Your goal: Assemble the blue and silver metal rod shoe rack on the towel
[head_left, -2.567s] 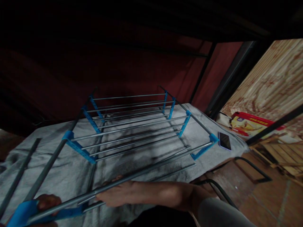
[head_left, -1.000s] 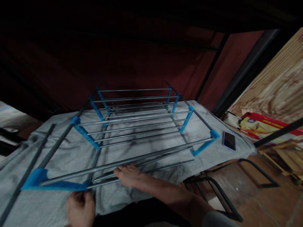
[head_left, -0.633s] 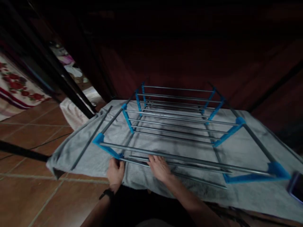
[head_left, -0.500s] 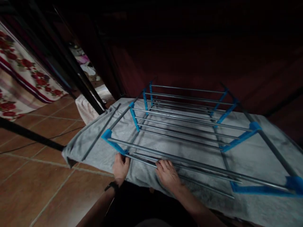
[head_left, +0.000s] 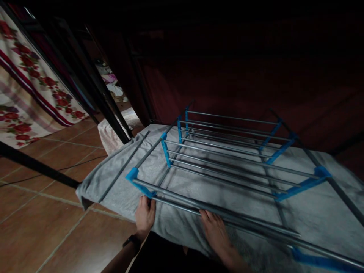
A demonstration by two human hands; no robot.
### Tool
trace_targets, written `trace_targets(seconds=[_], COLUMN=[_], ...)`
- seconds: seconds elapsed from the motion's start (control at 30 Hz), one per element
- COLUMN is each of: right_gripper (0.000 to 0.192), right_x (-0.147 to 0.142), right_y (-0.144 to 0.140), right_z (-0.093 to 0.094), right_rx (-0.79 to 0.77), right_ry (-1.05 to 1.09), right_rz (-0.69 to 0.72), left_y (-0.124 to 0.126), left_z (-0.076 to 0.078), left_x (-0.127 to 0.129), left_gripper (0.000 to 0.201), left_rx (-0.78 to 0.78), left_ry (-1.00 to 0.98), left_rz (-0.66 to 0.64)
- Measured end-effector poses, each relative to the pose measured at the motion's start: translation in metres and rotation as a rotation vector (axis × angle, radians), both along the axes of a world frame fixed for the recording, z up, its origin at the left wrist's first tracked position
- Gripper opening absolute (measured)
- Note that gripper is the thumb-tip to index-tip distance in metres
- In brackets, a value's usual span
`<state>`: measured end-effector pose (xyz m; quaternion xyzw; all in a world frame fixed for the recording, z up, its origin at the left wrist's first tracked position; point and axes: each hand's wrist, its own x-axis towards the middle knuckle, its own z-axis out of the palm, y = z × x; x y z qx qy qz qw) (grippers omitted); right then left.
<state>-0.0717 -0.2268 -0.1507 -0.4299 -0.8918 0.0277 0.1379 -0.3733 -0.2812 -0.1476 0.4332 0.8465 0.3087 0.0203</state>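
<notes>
The rack [head_left: 227, 151] lies mostly built on the cloth [head_left: 113, 182]. The left hand [head_left: 145, 214] clasps its corner; the right hand [head_left: 214, 231] rests open on loose rods [head_left: 241, 223], not yet fitted.

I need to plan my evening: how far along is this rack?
Done: most of the rack stands joined on the grey blanket, rods seated in blue connectors. In hand: left hand at the near corner connector, right hand on the front rods. Left: one loose rod lies beside the frame.
</notes>
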Motion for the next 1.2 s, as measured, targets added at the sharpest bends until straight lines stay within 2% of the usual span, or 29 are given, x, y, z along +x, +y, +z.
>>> trace_targets(seconds=[0.13,0.27,0.37,0.47,0.57,0.67,0.73,0.8,0.9,0.97,1.07,1.2], right_gripper=[0.038,0.047,0.049,0.045,0.045,0.044,0.039,0.036,0.032,0.029,0.027,0.026], right_x=[-0.003,-0.005,-0.015,-0.032,-0.049,-0.063,-0.072,-0.083,-0.107,-0.124,-0.148,-0.176], right_y=[-0.005,-0.018,-0.026,-0.026,-0.021,-0.02,-0.022,-0.022,-0.01,0.004,0.024,0.033], right_z=[0.006,0.032,0.068,0.113,0.155,0.188,0.207,0.223,0.239,0.244,0.246,0.244], right_rx=[0.04,0.136,0.18,0.183,0.166,0.113,0.1,0.112,0.081,-0.025,-0.204,-0.305], right_ry=[0.051,0.186,0.294,0.34,0.322,0.256,0.226,0.218,0.196,0.174,0.144,0.117], right_rz=[0.024,0.13,0.256,0.332,0.342,0.418,0.489,0.487,0.377,0.336,0.342,0.387], left_y=[-0.001,0.0,0.0,-0.001,-0.006,-0.011,-0.01,-0.004,0.013,0.026,0.04,0.049], left_z=[-0.001,-0.001,-0.002,-0.003,0.005,0.034,0.067,0.106,0.161,0.187,0.207,0.212], left_x=[0.002,0.001,0.001,0.0,-0.006,-0.02,-0.031,-0.039,-0.04,-0.035,-0.027,-0.027], left_gripper=[0.016,0.014,0.016,0.02,0.028,0.037,0.033,0.03,0.042,0.05,0.051,0.039], left_rx=[0.024,0.061,0.08,0.127,0.206,0.293,0.389,0.506,0.599,0.582,0.471,0.389], left_ry=[-0.035,-0.054,-0.066,-0.111,-0.285,-0.488,-0.545,-0.621,-0.733,-0.848,-0.961,-1.004], left_rz=[0.031,0.027,0.005,-0.028,-0.104,-0.069,0.014,0.014,-0.155,-0.268,-0.389,-0.422])
